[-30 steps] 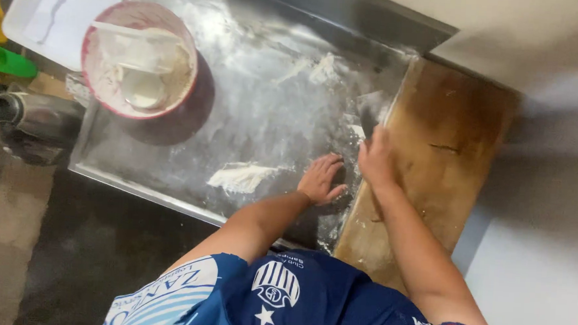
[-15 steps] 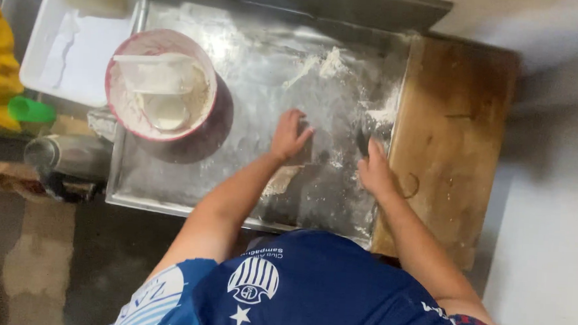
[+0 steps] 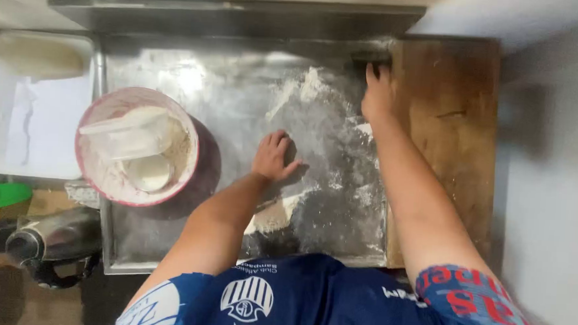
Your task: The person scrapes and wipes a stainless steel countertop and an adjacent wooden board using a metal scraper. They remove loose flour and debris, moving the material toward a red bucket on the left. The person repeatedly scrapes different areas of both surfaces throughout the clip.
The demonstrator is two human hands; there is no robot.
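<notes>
Your left hand (image 3: 273, 156) lies flat, fingers spread, on the floured metal desk (image 3: 240, 87), near its middle. Your right hand (image 3: 377, 98) reaches to the far edge, where the desk meets the wooden board (image 3: 456, 125), its fingers on a dark scraper (image 3: 372, 56); how tightly you hold it cannot be told. A heap of flour (image 3: 309, 84) sits just left of that hand, and a flat piece of dough (image 3: 273, 214) lies under your left forearm. A pink bowl (image 3: 186, 170) holding flour and a plastic scoop (image 3: 129, 134) stands at the left, beside a white tray (image 3: 33, 136).
</notes>
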